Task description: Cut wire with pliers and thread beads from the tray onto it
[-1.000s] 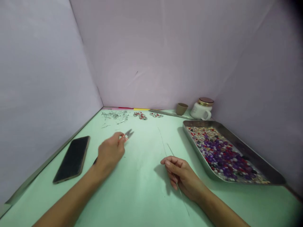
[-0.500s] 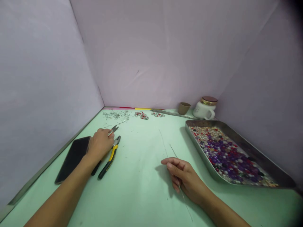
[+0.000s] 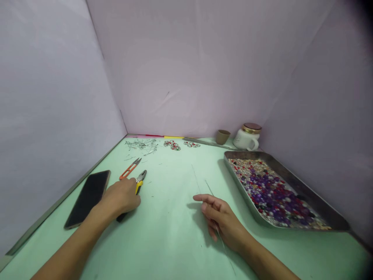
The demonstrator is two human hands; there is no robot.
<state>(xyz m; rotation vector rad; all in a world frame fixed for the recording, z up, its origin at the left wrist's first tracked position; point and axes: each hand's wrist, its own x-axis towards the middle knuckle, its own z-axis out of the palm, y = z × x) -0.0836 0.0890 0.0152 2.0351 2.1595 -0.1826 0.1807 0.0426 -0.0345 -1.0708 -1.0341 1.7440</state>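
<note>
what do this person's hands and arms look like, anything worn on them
The left hand and right hand are bare, without gloves. No sleeve, watch or bracelet shows on the left forearm or right forearm within the picture. No ring shows on the visible fingers; some are hidden.

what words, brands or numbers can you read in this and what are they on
No text is readable.
White mug: any faint marking is too small to read.
Pliers: the left hand covers part of the handles; no lettering readable.
Phone: dark screen, nothing to read.
</note>
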